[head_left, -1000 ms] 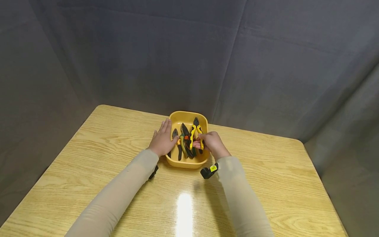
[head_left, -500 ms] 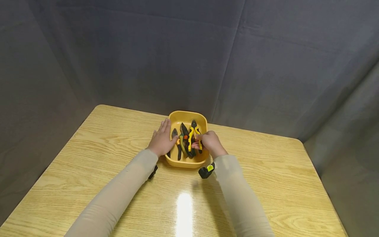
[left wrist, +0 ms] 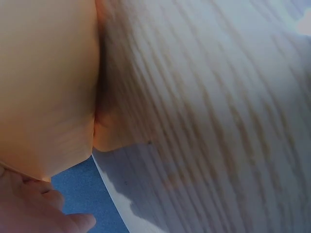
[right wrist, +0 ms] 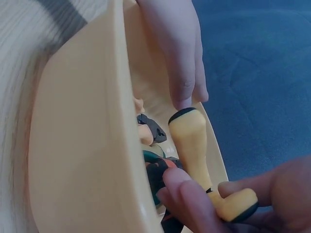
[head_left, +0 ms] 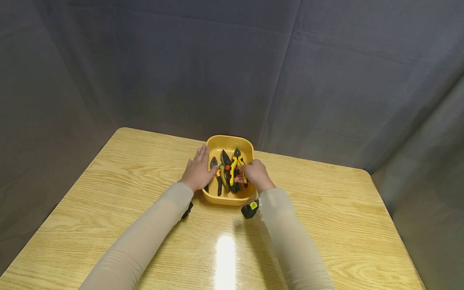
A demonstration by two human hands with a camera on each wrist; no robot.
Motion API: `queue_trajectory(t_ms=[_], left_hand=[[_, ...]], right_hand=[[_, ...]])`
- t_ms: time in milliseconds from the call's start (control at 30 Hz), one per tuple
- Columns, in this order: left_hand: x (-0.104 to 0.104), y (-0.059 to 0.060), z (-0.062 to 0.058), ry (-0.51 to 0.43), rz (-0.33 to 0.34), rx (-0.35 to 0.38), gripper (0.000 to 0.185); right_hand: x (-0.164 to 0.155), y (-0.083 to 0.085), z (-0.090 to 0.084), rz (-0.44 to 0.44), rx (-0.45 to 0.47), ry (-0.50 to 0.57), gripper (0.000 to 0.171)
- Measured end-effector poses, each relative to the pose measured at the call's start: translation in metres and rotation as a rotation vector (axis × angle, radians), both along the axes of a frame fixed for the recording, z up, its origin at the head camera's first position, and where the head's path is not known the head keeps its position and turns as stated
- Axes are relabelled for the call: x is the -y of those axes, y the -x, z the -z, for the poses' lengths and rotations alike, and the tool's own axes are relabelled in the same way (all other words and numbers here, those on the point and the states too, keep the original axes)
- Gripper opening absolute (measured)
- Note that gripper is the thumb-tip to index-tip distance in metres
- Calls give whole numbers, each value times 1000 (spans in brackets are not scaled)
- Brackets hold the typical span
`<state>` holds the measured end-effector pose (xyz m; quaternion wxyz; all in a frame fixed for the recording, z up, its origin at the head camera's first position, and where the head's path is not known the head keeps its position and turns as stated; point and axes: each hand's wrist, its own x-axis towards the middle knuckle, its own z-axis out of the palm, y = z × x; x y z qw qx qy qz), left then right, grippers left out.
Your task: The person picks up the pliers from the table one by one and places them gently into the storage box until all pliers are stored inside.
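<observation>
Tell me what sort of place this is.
Probably a staged recording booth: grey fabric backdrop on every side, one glossy wooden table, and a yellow plastic tub of pliers.

Left hand (head_left: 197,172) lies flat on the yellow tray's (head_left: 228,142) left rim — right hand (head_left: 253,174) grips yellow-handled pliers (head_left: 237,165) inside.

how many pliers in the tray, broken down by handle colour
yellow-and-black handled pliers, gripped by the right hand: 1
black handled pliers with orange at the joint: 1
dark pliers with green and red-orange trim: 1, possibly 2, they overlap
total: 3 pliers clearly seen in the yellow plastic tray, which the left hand touches at its side
</observation>
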<state>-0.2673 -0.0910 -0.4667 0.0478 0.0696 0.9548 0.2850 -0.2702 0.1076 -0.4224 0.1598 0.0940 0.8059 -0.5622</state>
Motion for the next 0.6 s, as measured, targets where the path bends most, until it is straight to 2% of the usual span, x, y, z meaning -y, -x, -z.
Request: queue_trajectory(t_ms=[300, 600], left_hand=[[0, 0, 1, -9, 1, 3, 80], [-1, -1, -2, -4, -2, 9, 80]], right_hand=[[-2, 2, 3, 4, -2, 16, 32], [-2, -3, 12, 50, -123, -49, 28]])
